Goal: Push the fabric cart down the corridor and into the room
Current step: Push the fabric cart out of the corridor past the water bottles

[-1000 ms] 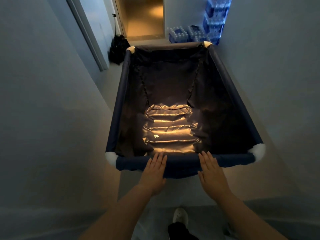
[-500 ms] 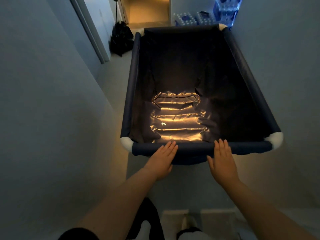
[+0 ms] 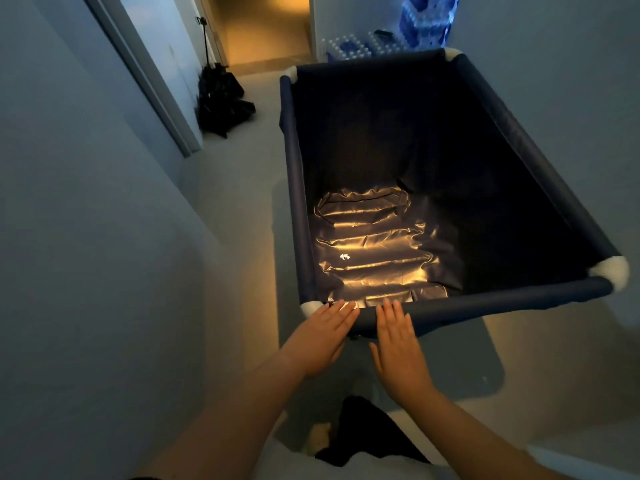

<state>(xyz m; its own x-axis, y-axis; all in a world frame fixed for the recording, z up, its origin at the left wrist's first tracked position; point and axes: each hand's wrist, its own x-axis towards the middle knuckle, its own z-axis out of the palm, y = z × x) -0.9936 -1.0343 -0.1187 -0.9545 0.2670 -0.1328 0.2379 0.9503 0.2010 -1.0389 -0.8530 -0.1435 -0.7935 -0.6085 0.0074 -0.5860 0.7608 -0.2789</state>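
Observation:
The dark blue fabric cart point(image 3: 512, 303) with white corner joints fills the middle and right of the head view, its inside bare apart from a lit, creased bottom. My left hand point(image 3: 320, 337) lies flat with its fingertips on the near rail beside the near-left corner. My right hand point(image 3: 398, 351) lies flat next to it on the same rail, fingers straight. Neither hand curls around the rail. The cart stands skewed, its far end toward the right wall.
A wall runs close along the left, with a door frame point(image 3: 152, 98). A black bag point(image 3: 221, 102) sits on the floor beyond it. Stacked packs of water bottles point(image 3: 426, 19) stand past the cart's far end. A warm-lit doorway point(image 3: 266, 26) opens ahead.
The cart has rolled forward and swung to the right in view. Both hands have shifted left along the near rail, close together by the near-left corner.

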